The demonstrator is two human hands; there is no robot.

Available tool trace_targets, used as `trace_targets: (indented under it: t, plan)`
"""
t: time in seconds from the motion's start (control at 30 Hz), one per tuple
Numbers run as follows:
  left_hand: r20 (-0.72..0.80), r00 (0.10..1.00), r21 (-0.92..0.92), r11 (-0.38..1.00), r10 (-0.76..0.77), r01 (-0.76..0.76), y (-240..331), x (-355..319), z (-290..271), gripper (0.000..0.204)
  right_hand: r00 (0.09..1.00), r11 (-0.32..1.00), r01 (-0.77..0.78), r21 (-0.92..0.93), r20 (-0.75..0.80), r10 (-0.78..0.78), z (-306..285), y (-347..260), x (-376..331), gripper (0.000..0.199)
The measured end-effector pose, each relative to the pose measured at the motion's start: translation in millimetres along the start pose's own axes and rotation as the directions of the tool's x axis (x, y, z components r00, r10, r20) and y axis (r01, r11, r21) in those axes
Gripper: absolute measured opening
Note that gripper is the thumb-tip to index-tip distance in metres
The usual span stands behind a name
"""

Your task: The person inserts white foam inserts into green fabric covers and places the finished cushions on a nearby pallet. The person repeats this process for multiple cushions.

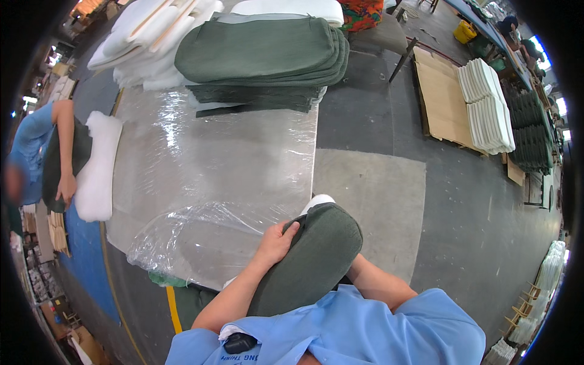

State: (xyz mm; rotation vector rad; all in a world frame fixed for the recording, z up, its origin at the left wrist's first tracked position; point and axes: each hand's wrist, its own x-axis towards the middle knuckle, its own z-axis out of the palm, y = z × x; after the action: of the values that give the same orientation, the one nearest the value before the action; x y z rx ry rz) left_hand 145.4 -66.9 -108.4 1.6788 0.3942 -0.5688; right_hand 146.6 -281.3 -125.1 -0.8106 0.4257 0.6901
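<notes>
The left hand (278, 244) pinched the edge of the green cover (313, 258); it hid the right hand, grip unclear.

A co-worker in a blue shirt (30, 137) clasps a dark piece (82, 146) at nine o'clock, while a blue floor strip (91, 261) runs past eight and a yellow stripe (174, 310) marks the ground between seven and eight. Near one o'clock sits a multicoloured bundle (362, 13); at two, stacked white pieces (486, 106) overlap a brown board (443, 97). Plastic-wrapped goods (538, 292) line the edge near four.
</notes>
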Motion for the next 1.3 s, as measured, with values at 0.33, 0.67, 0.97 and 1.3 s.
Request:
trace_targets:
  t: [0.33, 0.67, 0.97, 1.3]
  plan:
    - [-0.134, 0.961, 0.496, 0.856, 0.243, -0.147, 18.2, 7.7, 10.0, 0.026, 0.913, 0.837, -0.341, 0.428, -0.060, 0.403, -13.1, -10.2, 34.4, 0.066]
    - [-0.221, 0.941, 0.423, 0.894, 0.257, -0.145, 21.5, 30.1, 17.7, 0.018, 0.885, 0.885, -0.365, 0.289, -0.189, 0.426, -37.4, 30.1, 35.7, 0.066]
    - [-0.187, 0.971, 0.434, 0.899, 0.151, -0.056, 22.3, 52.3, 20.2, 0.015, 0.903, 0.964, -0.243, 0.109, -0.338, 0.266, -26.2, 73.8, 49.3, 0.066]
    - [-0.125, 0.984, 0.441, 0.895, 0.131, -0.063, 17.4, 52.7, 18.3, 0.026, 0.804, 0.998, -0.013, -0.066, -0.594, -0.029, -0.3, 78.7, 76.7, 0.064]
